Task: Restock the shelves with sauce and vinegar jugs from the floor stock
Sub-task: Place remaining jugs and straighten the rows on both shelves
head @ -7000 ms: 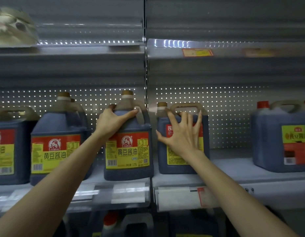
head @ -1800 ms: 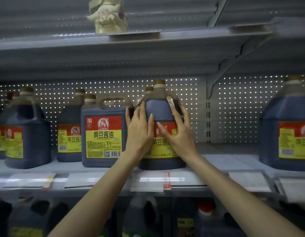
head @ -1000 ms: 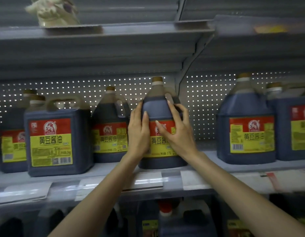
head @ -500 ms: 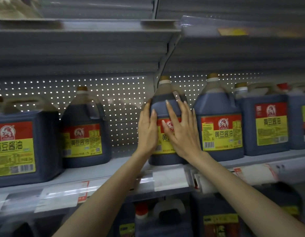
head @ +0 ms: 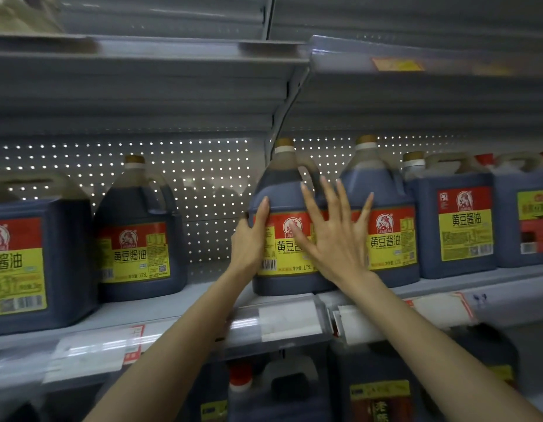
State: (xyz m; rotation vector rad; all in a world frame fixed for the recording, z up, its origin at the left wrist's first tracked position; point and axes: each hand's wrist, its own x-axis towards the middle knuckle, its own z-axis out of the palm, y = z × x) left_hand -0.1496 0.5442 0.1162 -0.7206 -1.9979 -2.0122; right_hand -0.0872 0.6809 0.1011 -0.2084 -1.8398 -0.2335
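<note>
A round dark soy sauce jug with a brown cap and a red-and-yellow label stands upright on the grey shelf. It sits close beside a matching jug on its right. My left hand presses flat against the jug's left side, fingers pointing up. In front of the label is my right hand, its fingers straight and spread wide, partly covering both jugs. Whether the right palm still touches the label is unclear.
Another round jug and a square jug stand to the left, with a gap of bare shelf between them and my hands. Square jugs fill the right end. Price-tag holders line the shelf edge. More jugs stand below.
Both hands slid the round jug to the right along the shelf until it stood beside the matching jug. My right hand's fingers have spread apart.
</note>
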